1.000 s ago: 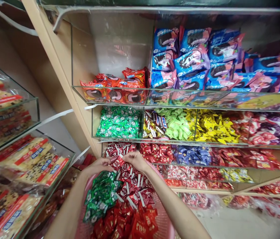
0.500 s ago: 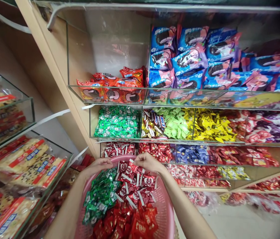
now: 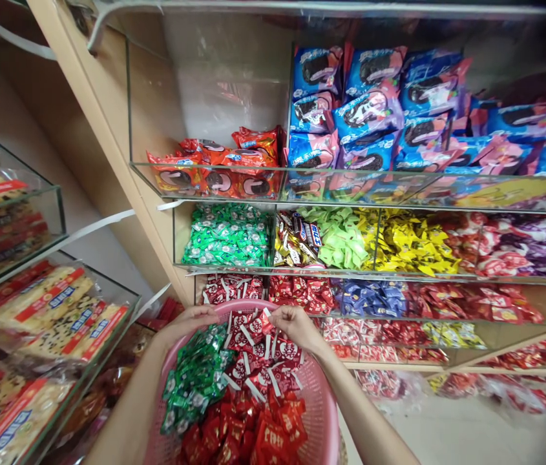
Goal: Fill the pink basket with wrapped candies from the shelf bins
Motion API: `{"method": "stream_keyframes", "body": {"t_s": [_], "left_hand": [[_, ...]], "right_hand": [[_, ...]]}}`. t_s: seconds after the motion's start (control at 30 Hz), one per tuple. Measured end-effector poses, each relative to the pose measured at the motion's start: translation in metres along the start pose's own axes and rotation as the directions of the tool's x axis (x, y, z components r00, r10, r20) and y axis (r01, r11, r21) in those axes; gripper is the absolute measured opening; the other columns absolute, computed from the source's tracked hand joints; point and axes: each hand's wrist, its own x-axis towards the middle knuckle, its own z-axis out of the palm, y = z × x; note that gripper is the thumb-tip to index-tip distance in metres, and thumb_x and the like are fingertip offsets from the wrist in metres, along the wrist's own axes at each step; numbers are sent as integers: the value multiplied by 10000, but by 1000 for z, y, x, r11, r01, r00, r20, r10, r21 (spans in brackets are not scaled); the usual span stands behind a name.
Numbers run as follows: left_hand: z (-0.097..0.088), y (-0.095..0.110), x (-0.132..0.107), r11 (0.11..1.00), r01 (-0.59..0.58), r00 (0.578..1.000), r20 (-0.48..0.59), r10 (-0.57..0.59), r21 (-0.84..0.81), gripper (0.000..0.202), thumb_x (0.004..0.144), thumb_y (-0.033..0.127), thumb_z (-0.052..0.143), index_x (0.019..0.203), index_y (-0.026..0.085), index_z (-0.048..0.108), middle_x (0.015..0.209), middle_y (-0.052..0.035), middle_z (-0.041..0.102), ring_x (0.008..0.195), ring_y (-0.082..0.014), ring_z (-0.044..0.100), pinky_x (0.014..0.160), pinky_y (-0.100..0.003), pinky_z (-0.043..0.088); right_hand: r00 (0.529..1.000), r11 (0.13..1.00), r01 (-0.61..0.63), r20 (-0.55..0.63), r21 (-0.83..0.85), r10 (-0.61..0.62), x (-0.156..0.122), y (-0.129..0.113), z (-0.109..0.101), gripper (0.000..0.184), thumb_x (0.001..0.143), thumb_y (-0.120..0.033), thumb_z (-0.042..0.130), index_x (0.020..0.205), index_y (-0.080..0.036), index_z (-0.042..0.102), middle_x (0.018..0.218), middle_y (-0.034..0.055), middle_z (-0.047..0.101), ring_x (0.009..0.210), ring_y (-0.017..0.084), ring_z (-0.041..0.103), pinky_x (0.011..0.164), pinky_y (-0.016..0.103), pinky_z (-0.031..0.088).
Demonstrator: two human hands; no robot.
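Note:
A pink plastic basket (image 3: 329,413) is in front of me, at the bottom middle of the view. Green-wrapped candies (image 3: 198,374) fill its left side, dark red and white candy packets (image 3: 253,355) its far part, and bright red packets (image 3: 253,429) its near part. My left hand (image 3: 194,320) is closed on the basket's far left rim. At the far right rim, my right hand (image 3: 296,328) pinches the end of a red and white candy packet (image 3: 267,320) on top of the pile.
Glass-fronted shelves ahead hold red biscuit packs (image 3: 224,168), blue biscuit packs (image 3: 369,116), green candies (image 3: 229,236), yellow candies (image 3: 408,242) and dark blue candies (image 3: 374,298). Wrapped pastries (image 3: 59,303) lie on shelves at left. A wooden post (image 3: 122,168) divides the two sides.
My right hand has shifted slightly right and down, with the red and white packet's end at its fingertips. My left hand stays on the rim.

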Motion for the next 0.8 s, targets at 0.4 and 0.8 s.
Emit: {"method": "stream_keyframes", "body": {"t_s": [0.4,0.8], "left_hand": [[0,-3,2,1000,-16,1000,-7,16,-18,287,669,437,654,750,162,625,784,1,587,714,-147,497,610,-236,329],[4,-2,3,1000,25,1000,-8,-25,2,307,647,464,656,710,163,648,746,-8,623,734,-168,528,623,-239,352]], "right_hand": [[993,956,82,-63,-280,-103,4,1,-2,213,755,-336,562,735,-135,627,702,35,644,633,145,564,604,244,417],[949,720,313,225,-619,-219,49,-50,23,134,797,-247,527,848,-190,638,772,21,639,687,129,543,607,218,346]]}}
